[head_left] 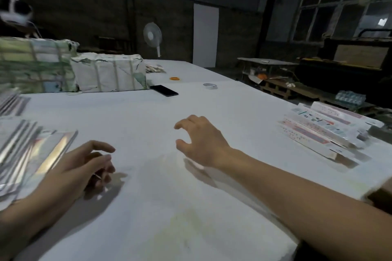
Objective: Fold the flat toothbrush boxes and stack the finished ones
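Note:
A pile of flat, shiny toothbrush boxes (31,154) lies at the left edge of the white table (152,207). Folded boxes (324,131) lie side by side in a low stack at the right edge. My left hand (84,167) rests just right of the flat pile, fingers loosely curled, holding nothing. My right hand (201,140) hovers over the table's middle with fingers spread and empty, well to the left of the folded boxes.
Two strapped paper-wrapped bundles (106,72) stand at the back left. A black phone (164,90), a tape roll (210,86) and an orange ring (175,78) lie behind my hands. More flat boxes (10,104) sit at far left. A fan (152,37) stands beyond the table.

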The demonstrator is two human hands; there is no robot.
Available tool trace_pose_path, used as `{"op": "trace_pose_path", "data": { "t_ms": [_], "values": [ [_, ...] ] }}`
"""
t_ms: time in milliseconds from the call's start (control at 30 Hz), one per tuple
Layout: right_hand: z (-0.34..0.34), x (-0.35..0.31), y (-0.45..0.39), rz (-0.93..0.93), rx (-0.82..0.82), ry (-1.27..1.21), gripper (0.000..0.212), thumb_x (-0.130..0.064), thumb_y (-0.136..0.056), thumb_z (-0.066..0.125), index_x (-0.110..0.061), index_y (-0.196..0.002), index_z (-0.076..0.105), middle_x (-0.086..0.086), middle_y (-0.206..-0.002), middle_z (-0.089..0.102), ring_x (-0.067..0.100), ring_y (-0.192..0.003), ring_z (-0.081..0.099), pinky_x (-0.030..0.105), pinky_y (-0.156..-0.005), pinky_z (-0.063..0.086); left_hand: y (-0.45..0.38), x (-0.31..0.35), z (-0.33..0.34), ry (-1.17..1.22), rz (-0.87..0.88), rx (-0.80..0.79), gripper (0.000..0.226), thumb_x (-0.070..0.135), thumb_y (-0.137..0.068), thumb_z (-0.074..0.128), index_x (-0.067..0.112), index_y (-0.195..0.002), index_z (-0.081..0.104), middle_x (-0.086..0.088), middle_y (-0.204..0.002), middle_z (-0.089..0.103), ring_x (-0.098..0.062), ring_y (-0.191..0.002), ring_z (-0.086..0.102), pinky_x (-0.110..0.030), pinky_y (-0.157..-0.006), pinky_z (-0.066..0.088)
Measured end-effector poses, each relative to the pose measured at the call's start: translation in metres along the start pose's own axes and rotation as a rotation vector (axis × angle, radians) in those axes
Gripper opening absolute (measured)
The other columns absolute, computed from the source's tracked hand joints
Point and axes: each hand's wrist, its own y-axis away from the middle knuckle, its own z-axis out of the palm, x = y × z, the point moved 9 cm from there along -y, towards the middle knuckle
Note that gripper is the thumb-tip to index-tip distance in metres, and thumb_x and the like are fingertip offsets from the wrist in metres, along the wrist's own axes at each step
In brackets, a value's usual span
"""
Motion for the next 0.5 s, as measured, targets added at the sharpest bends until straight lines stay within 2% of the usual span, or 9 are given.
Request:
{"op": "trace_pose_path", "data": {
  "t_ms": [67,133,200,300,367,400,433,500],
  "values": [
    [0.023,-0.059,-0.014,-0.120,-0.033,-0.065,0.046,-0.038,-0.094,0.055,-0.027,-0.138,0.049,-0.004,-0.139,0.049,0.019,-0.127,0.039,0.038,-0.100,0.042,0.007,0.014,-0.004,-0.112,0.046,0.020,0.032,0.000,-0.098,0.055,0.027,-0.087,0.070,-0.013,-0.069,0.067,-0.027,-0.052,0.058,-0.025,-0.043,0.038],
    [0.040,-0.107,-0.028,-0.198,-0.044,-0.154,0.047,-0.036,-0.093,0.056,-0.026,-0.138,0.049,-0.003,-0.138,0.051,0.020,-0.126,0.041,0.039,-0.101,0.041,0.011,0.029,-0.010,-0.337,0.154,0.096,0.035,-0.002,-0.094,0.055,0.030,-0.085,0.067,-0.005,-0.067,0.069,-0.016,-0.055,0.063,-0.024,-0.049,0.047],
    [0.052,-0.136,-0.037,-0.213,-0.019,-0.278,0.044,-0.031,-0.092,0.056,-0.025,-0.135,0.052,-0.002,-0.132,0.054,0.019,-0.123,0.043,0.037,-0.101,0.041,0.015,0.042,-0.015,-0.627,0.251,0.191,0.027,0.003,-0.090,0.057,0.030,-0.089,0.062,0.001,-0.062,0.066,-0.012,-0.057,0.061,-0.028,-0.057,0.048],
    [0.071,-0.144,-0.037,-0.214,0.030,-0.362,0.036,-0.024,-0.092,0.056,-0.022,-0.128,0.059,-0.005,-0.123,0.059,0.017,-0.118,0.047,0.032,-0.099,0.041,0.020,0.064,-0.038,-0.969,0.356,0.394,0.013,0.017,-0.087,0.057,0.025,-0.094,0.064,0.011,-0.062,0.057,-0.021,-0.070,0.057,-0.035,-0.060,0.044],
    [0.079,-0.139,-0.033,-0.236,0.054,-0.382,0.033,-0.025,-0.089,0.054,-0.021,-0.120,0.064,-0.007,-0.116,0.062,0.013,-0.112,0.050,0.028,-0.096,0.042,0.021,0.078,-0.049,-1.127,0.471,0.470,0.017,0.023,-0.084,0.056,0.023,-0.098,0.066,0.009,-0.080,0.064,-0.029,-0.087,0.058,-0.040,-0.071,0.044],
    [0.079,-0.136,-0.033,-0.236,0.073,-0.427,0.033,-0.027,-0.086,0.052,-0.021,-0.115,0.067,-0.008,-0.111,0.063,0.011,-0.106,0.051,0.026,-0.093,0.043,0.019,0.080,-0.057,-1.218,0.467,0.507,0.023,0.027,-0.084,0.057,0.023,-0.105,0.065,0.004,-0.095,0.067,-0.031,-0.099,0.057,-0.044,-0.081,0.043],
    [0.079,-0.133,-0.033,-0.234,0.084,-0.465,0.033,-0.028,-0.083,0.050,-0.021,-0.110,0.069,-0.009,-0.106,0.064,0.009,-0.102,0.052,0.024,-0.090,0.043,0.012,0.076,-0.068,-1.312,0.384,0.528,0.032,0.031,-0.085,0.058,0.025,-0.117,0.060,0.000,-0.113,0.065,-0.033,-0.115,0.052,-0.049,-0.092,0.040],
    [0.082,-0.131,-0.036,-0.229,0.073,-0.499,0.032,-0.029,-0.081,0.049,-0.024,-0.106,0.069,-0.013,-0.101,0.062,0.005,-0.098,0.052,0.022,-0.086,0.043,0.001,0.055,-0.100,-1.432,0.063,0.487,0.053,0.040,-0.090,0.056,0.029,-0.139,0.041,-0.003,-0.145,0.046,-0.036,-0.142,0.030,-0.057,-0.111,0.025]
  ]
}}
